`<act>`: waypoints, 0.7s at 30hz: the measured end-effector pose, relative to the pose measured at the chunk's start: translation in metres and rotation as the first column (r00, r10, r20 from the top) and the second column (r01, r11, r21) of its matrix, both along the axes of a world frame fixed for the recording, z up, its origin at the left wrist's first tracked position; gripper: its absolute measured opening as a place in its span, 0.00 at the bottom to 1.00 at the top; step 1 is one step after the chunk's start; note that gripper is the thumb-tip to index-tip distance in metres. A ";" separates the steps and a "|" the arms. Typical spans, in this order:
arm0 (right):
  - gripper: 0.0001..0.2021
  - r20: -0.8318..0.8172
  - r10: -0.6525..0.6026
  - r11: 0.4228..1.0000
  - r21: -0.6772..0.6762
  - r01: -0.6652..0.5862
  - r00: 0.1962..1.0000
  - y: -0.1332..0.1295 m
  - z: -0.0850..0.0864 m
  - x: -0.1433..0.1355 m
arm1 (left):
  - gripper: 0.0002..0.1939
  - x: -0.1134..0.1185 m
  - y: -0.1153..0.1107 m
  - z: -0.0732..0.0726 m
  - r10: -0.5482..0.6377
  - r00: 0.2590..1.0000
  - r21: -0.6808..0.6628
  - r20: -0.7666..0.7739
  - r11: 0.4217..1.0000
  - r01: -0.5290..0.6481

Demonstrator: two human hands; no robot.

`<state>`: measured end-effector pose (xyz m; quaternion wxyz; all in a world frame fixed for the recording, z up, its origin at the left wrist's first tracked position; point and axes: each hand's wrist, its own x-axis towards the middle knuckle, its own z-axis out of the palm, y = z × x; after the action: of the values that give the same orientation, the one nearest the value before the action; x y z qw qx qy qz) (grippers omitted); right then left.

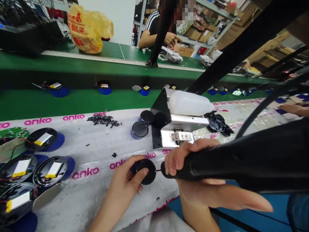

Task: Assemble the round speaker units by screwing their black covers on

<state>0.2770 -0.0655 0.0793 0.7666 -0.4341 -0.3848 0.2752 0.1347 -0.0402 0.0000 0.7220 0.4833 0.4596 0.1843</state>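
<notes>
My left hand (130, 178) grips a round black disc-shaped part (149, 172), thumb on its face and fingers behind it. My right hand (193, 170) is wrapped round a thick black cylindrical tool (217, 164) coming in from the right. A thin dark tip runs from the tool's round front end to the edge of the disc. Just beyond my hands stands a silver and black machine (166, 129) with a white plastic bottle (185, 103) lying on top. Beside it are two round black-topped parts (140, 129).
Round blue housings with batteries (54, 169) crowd the left. Small black pieces (103, 120) are heaped behind. More black parts (217, 124) lie right of the machine. A green conveyor (79, 103) carries housings; a person sits beyond, another's hand at right.
</notes>
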 end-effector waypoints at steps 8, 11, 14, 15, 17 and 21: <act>0.26 0.082 0.019 0.999 -0.031 -0.016 0.996 0.000 -0.001 -0.001 | 0.20 -0.001 0.002 0.003 -0.007 1.000 -0.005 0.002 1.000 0.007; 0.17 0.147 0.074 0.997 -0.015 -0.072 0.986 -0.008 -0.008 -0.003 | 0.18 -0.001 0.001 0.001 -0.011 1.000 0.000 0.010 1.000 0.011; 0.12 0.195 0.244 0.970 -0.062 -0.237 0.950 -0.021 -0.012 0.001 | 0.15 0.000 -0.001 -0.001 -0.017 1.000 0.041 0.000 0.999 0.017; 0.11 0.194 0.258 0.966 -0.065 -0.250 0.946 -0.024 -0.014 0.003 | 0.14 0.000 -0.001 -0.001 -0.018 1.000 0.053 -0.005 0.998 0.018; 0.09 0.182 0.261 0.965 -0.064 -0.254 0.948 -0.028 -0.016 0.007 | 0.13 0.000 -0.001 -0.001 -0.022 1.000 0.063 -0.012 0.998 0.023; 0.09 0.165 0.292 0.956 -0.073 -0.283 0.942 -0.026 -0.019 0.010 | 0.12 0.000 0.000 0.001 -0.034 0.999 0.070 -0.035 0.997 0.037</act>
<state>0.2870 -0.0913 0.0605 0.6709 -0.4142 -0.5028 0.3543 0.1343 -0.0403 0.0013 0.6997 0.5196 0.4563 0.1794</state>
